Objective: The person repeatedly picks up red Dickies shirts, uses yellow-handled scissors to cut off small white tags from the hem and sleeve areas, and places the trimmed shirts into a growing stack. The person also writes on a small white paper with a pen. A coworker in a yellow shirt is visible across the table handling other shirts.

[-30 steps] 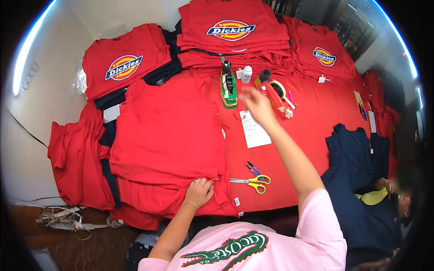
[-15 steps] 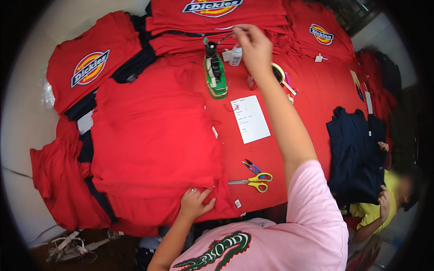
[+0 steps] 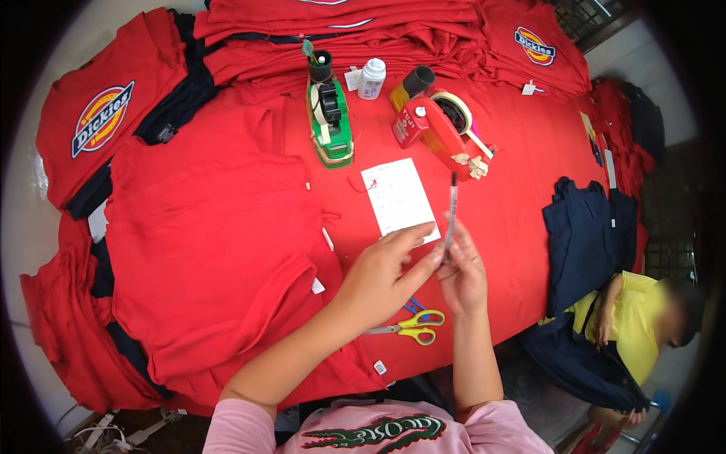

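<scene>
In front of me, above the red cloth, my right hand (image 3: 463, 276) is closed around a slim pen (image 3: 453, 204) that points upward. My left hand (image 3: 386, 272) reaches in beside it; its thumb meets the lower end of the pen while the index finger is stretched out apart from the thumb. Behind the hands lies a white printed sheet (image 3: 397, 193), partly covered by my left fingers. Scissors (image 3: 420, 325) with yellow-green handles rest just below the hands, on top of blue-handled snips (image 3: 414, 305) that are mostly hidden.
Red shirts (image 3: 212, 227) lie stacked on the left, with more folded piles (image 3: 340, 41) at the back. A green tape dispenser (image 3: 333, 129), a white bottle (image 3: 371, 79), a red can (image 3: 409, 127) and a red tape dispenser (image 3: 446, 136) stand mid-table. At right, a person in yellow (image 3: 631, 318) handles navy garments (image 3: 578, 234).
My right hand has come down from the back of the table with the pen. My left hand has left the red shirts and joined it. The person at right has pulled a navy garment lower.
</scene>
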Action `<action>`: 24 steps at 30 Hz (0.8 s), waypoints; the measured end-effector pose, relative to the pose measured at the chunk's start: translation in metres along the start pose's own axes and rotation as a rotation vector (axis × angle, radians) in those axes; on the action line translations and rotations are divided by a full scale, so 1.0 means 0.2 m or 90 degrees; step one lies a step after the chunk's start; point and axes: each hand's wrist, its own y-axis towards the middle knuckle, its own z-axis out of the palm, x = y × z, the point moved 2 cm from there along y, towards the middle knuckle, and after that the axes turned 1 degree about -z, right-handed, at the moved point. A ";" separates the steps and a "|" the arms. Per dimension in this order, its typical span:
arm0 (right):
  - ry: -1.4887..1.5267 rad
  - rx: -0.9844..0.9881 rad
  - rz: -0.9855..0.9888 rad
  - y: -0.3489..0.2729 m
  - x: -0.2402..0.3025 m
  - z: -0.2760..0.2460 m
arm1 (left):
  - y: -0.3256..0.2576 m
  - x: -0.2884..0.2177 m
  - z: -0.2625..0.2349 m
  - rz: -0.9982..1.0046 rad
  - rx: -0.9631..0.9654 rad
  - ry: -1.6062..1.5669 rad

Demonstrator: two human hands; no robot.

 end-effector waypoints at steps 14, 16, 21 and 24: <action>-0.644 -0.027 -0.316 0.11 -0.08 -0.14 | 0.13 0.38 0.06 0.080 0.083 -0.017; -0.594 -0.016 -0.338 0.13 -0.05 -0.08 | 0.10 0.41 0.10 0.074 0.040 -0.067; -0.537 0.025 -0.281 0.12 -0.10 0.05 | 0.10 0.39 0.08 -0.034 0.166 -0.124; -0.512 0.028 -0.224 0.11 -0.12 0.04 | 0.09 0.39 0.09 0.004 0.157 -0.099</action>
